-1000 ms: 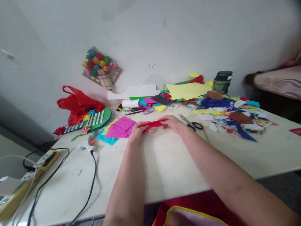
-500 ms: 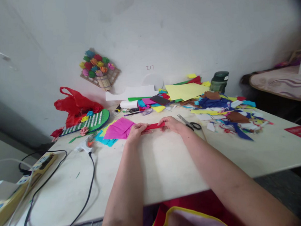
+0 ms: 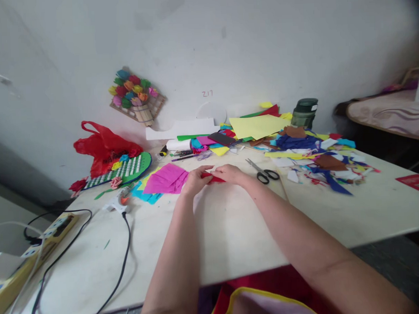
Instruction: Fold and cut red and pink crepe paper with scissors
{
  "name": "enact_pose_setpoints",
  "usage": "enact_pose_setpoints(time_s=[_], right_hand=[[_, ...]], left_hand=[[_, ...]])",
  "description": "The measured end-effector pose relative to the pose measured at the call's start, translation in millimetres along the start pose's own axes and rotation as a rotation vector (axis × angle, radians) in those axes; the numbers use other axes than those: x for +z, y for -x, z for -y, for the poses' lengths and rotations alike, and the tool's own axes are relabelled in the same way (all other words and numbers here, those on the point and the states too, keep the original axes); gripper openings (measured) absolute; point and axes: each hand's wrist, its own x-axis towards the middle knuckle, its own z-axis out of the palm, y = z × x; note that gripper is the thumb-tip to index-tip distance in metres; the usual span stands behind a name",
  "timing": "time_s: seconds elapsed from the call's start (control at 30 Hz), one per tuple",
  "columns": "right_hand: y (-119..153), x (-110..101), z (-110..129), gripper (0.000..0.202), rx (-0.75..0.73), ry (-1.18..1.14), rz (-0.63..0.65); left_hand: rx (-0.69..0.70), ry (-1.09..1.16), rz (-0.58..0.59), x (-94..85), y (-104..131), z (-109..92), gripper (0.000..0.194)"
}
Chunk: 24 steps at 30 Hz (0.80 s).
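A folded strip of red paper (image 3: 216, 179) is stretched between my hands, just above the white table. My left hand (image 3: 195, 179) pinches its left end, and my right hand (image 3: 231, 174) grips the right end; the fingers cover much of it. Close by on the left lies pink paper (image 3: 165, 179) over yellow and blue sheets (image 3: 147, 194). Scissors (image 3: 261, 171) with black handles rest to the right of my right hand, blades slightly apart.
A glue gun (image 3: 118, 203) with a black cord sits left, near a power strip (image 3: 57, 231). Paper scraps (image 3: 333, 162) pile up at the right, with a green bottle (image 3: 304, 113) behind. A red bag (image 3: 104, 144) and a green board with flowers (image 3: 136, 166) stand back left.
My hands have come closer together along the red paper strip, the right one moving left. Less of the strip shows between them, and more of the scissors' handles is visible.
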Motion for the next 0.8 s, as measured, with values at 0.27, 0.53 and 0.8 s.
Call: enact_pose_setpoints(time_s=[0.27,0.53,0.8], right_hand=[[1.0,3.6,-2.4,0.030,-0.099,-0.009,-0.083],[-1.7,15.8,2.0,0.028,-0.142,0.133,-0.147],[7.2,3.8,2.2,0.021,0.142,-0.234,-0.029]], left_hand=[[-0.149,0.231,0.034,-1.8,5.5,-11.9,0.045],[-0.118,0.086,-0.160,-2.5,1.3,3.5,0.036],[-0.057,-0.119,-0.376,-15.6,3.1,1.0,0.033]])
